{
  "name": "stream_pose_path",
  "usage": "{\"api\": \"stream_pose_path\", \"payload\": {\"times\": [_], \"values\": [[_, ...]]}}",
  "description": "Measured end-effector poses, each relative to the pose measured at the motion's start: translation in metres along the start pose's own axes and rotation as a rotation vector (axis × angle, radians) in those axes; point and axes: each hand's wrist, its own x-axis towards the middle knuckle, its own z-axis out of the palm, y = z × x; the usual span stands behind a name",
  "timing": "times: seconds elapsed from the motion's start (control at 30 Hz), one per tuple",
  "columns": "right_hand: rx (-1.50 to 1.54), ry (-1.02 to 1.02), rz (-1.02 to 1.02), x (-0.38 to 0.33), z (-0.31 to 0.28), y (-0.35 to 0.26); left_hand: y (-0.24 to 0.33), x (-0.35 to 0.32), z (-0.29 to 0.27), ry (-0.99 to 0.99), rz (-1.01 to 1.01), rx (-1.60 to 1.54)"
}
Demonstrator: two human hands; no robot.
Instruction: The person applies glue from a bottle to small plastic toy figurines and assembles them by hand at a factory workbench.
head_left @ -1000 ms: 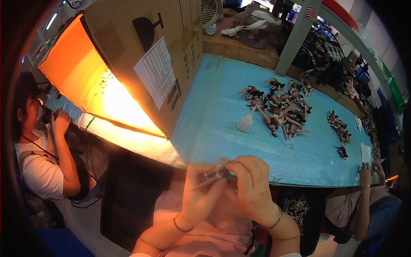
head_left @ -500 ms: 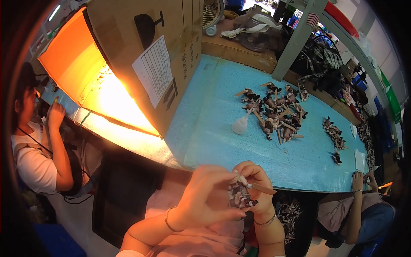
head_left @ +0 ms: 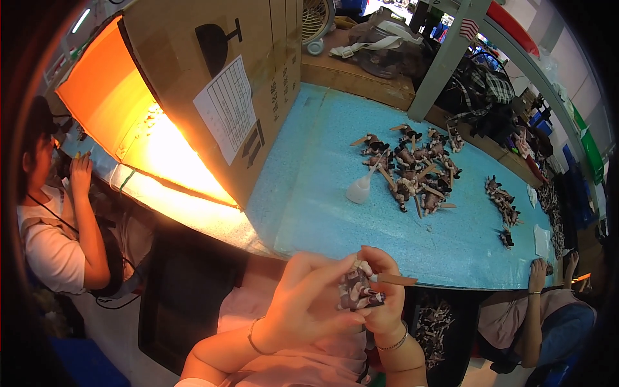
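Observation:
Just in front of the table's near edge, I hold a small brown, white and black figurine [head_left: 358, 291] in both hands. A flat wooden stick [head_left: 396, 279] juts from its side to the right. My left hand [head_left: 302, 302] is closed on the figurine's left side, fingertips at its top and thumb along its bottom. My right hand [head_left: 388, 309] grips it from behind and the right, partly hidden by the figurine. Beyond on the blue table lies a cluster of similar figurines [head_left: 412, 164], several with wooden sticks. A translucent squeeze bottle [head_left: 358, 191] with a thin nozzle stands beside them.
A large cardboard box [head_left: 213, 84], brightly lit inside, stands at the left. More figurines [head_left: 503, 201] lie in a row at the right. A black tray [head_left: 180, 297] and a bin of small pieces [head_left: 433, 332] sit below the table edge. People sit at left and right.
The figurine has tilted a little and shifted slightly left in my hands. The person at the left has lowered a hand slightly; the one at the right has moved a hand.

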Motion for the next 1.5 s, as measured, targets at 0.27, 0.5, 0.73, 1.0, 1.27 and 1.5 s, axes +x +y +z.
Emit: {"api": "stream_pose_path", "payload": {"times": [0.27, 0.5, 0.73, 1.0, 1.27, 1.5], "values": [[-0.336, -0.105, -0.188, -0.01, -0.01, 0.001, -0.001, -0.003, 0.002, 0.019, 0.121, 0.083], [0.07, 0.056, 0.186, -0.011, 0.009, -0.018, 0.004, 0.004, -0.008, -0.001, -0.017, -0.092], [-0.228, 0.061, 0.035, -0.014, -0.004, -0.004, 0.0, 0.004, -0.012, -0.077, -0.113, -0.194], [-0.219, -0.029, -0.069, -0.018, -0.006, -0.004, 0.003, 0.002, -0.01, -0.086, -0.162, -0.229], [-0.159, -0.01, -0.063, -0.02, -0.003, -0.005, 0.003, 0.001, -0.007, -0.085, -0.193, -0.276], [-0.22, -0.002, -0.094, -0.023, -0.007, -0.002, 0.006, 0.001, -0.008, -0.09, -0.212, -0.296]]}}
